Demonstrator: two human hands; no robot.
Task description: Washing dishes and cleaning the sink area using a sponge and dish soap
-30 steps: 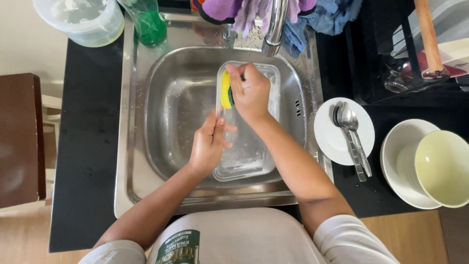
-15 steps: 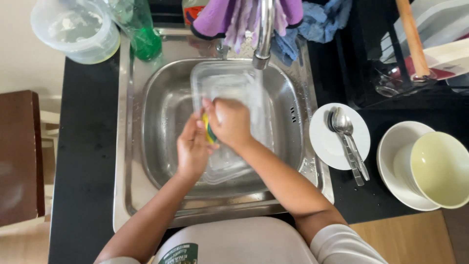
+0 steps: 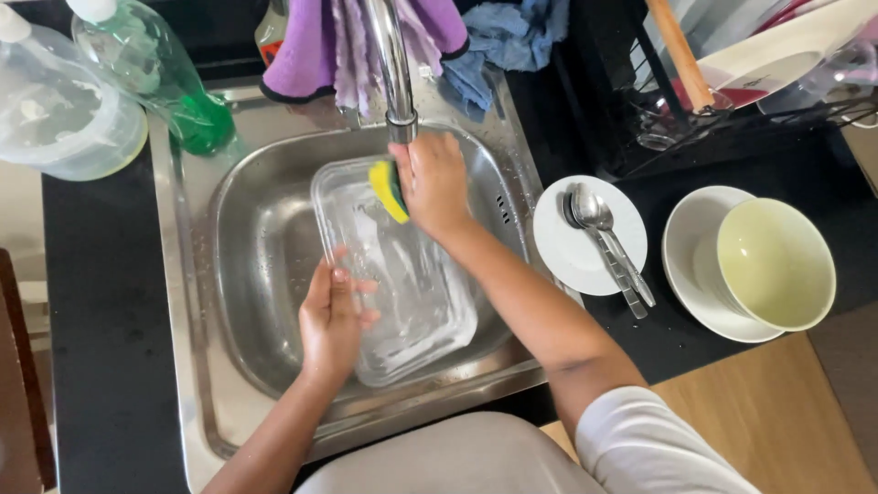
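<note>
A clear rectangular glass dish (image 3: pixel 402 293), streaked with soap suds, lies tilted in the steel sink (image 3: pixel 238 274). My left hand (image 3: pixel 331 316) grips the dish's near left rim. My right hand (image 3: pixel 432 183) holds a yellow and green sponge (image 3: pixel 388 189) against the dish's far end, just below the tap spout (image 3: pixel 395 64).
A green soap bottle (image 3: pixel 155 78) and a clear plastic jug (image 3: pixel 55 110) stand at the sink's back left. Purple and blue cloths (image 3: pixel 366 37) hang behind the tap. On the right sit a saucer with spoons (image 3: pixel 590 233), a pale green bowl on a plate (image 3: pixel 773 265), and a dish rack (image 3: pixel 732 82).
My right hand has slid the sponge from the middle of the dish back up to its far end. My left hand stays on the dish's near rim.
</note>
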